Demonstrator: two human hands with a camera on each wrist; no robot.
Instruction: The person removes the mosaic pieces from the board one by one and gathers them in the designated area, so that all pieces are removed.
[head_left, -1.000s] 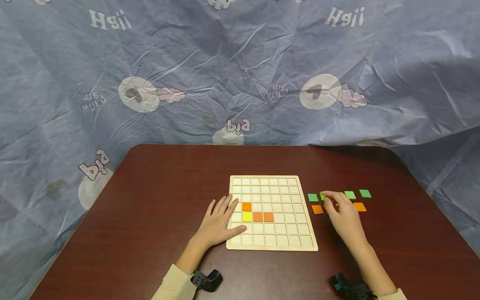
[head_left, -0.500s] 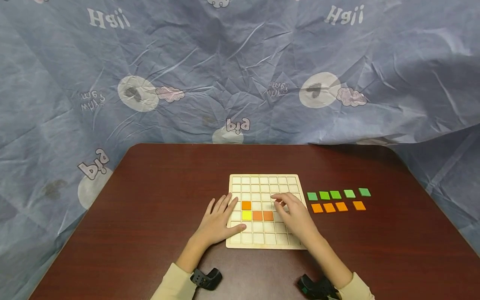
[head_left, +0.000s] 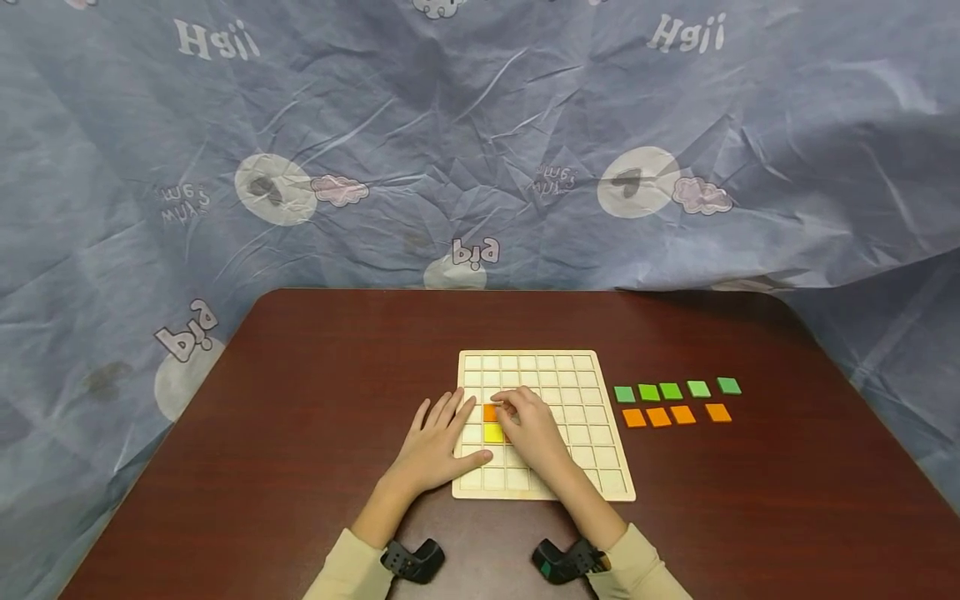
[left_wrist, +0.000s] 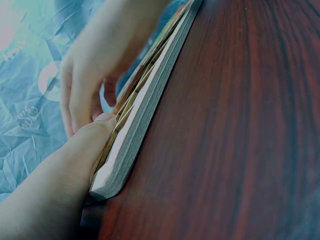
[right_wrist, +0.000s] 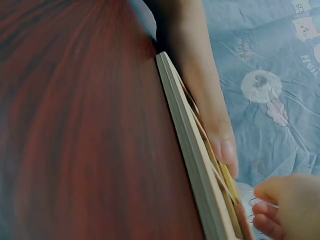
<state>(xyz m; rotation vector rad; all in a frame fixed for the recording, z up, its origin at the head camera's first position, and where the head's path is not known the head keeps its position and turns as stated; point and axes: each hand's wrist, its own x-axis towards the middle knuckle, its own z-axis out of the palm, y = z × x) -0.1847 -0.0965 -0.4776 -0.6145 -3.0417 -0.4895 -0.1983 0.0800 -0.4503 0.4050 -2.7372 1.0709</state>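
Observation:
A pale wooden grid board (head_left: 592, 481) lies on the table. My left hand (head_left: 431, 454) rests with spread fingers on its left edge, the thumb lying over the lower left cells. My right hand (head_left: 531, 429) hovers over the left middle of the board with bent fingers, its fingertips beside an orange square tile (head_left: 490, 413). Whether a tile sits between them is hidden. Just below, a yellow tile (head_left: 492, 433) fills a cell. The right hand covers the cells to the right of the yellow tile. In the right wrist view, the right fingers (right_wrist: 267, 212) are close to the board's surface.
Right of the board, a row of green tiles (head_left: 670, 391) lies behind a row of orange tiles (head_left: 657, 417), several in each. The dark wooden table (head_left: 337, 367) extends around them. A printed blue-grey cloth (head_left: 480, 150) hangs behind the table.
My right hand has moved left from the loose tiles, across the board, to the orange tile near its left side. My left hand has stayed in place.

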